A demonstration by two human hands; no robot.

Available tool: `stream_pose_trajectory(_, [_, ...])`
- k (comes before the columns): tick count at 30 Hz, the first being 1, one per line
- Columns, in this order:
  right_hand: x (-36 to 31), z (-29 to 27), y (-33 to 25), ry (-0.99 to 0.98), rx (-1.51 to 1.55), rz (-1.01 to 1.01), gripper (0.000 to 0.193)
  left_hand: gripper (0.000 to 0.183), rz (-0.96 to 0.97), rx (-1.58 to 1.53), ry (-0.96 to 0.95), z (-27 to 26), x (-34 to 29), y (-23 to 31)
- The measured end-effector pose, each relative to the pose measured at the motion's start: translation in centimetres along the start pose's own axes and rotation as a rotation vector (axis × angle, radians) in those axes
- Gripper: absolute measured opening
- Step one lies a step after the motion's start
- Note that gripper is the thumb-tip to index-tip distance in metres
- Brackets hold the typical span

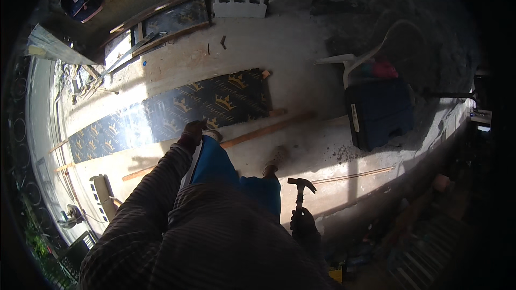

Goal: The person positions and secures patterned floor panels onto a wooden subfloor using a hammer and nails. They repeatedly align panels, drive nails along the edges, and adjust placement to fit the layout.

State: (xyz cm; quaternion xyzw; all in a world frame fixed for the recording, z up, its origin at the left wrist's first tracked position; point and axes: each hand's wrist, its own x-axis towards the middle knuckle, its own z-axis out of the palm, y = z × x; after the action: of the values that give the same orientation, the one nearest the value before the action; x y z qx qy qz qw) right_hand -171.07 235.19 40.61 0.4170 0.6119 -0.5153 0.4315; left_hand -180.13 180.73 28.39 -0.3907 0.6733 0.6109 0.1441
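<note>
My right hand (305,222) is closed around the handle of a claw hammer (301,184), held upright at my right side with its head up. My left hand (192,132) is in front of me, fingers drawn together. It is too dark to make out what they hold, if anything. Beyond that hand, a long black panel (236,99) with gold crowns lies on the floor, sunlit toward its left end. A long wooden strip (263,130) lies on the near side of the panel. My feet stand beside this strip.
A dark blue bin (379,113) stands at the right, a pale curved piece (371,53) above it. Concrete blocks (239,6) line the far wall, another block (102,197) lies near left. Metal sheeting (56,45) and scraps are far left; thin rods (355,175) lie right.
</note>
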Motion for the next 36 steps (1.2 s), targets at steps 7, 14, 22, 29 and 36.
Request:
stream_pose_trajectory(7, [22.4, -9.7, -8.6, -0.184, -0.026, 0.273, 0.016, 0.032, -0.474, -0.607, 0.141, 19.3, -6.0, -4.9])
stream_pose_trajectory(14, [48.5, -9.9, -9.1, 0.135, -0.288, 0.049, 0.014, 0.043, -0.800, -0.949, 0.103, 27.2, 11.0, -23.1])
stream_pose_trajectory(22, [66.5, -15.7, -1.1, 0.391, -1.118, 0.071, 0.032, 0.073, -0.894, -1.092, 0.297, 26.6, 32.0, -36.2])
stream_pose_trajectory(29, [75.2, -4.7, -14.7, 0.132, -1.131, -0.804, 0.039, 0.074, -0.812, -1.048, 0.306, 26.4, 38.6, -41.4])
stream_pose_trajectory(36, [82.4, 15.8, -21.9, 0.515, -1.022, -0.147, 0.056, 0.098, -0.553, -0.956, 0.542, 27.4, 45.5, -50.3])
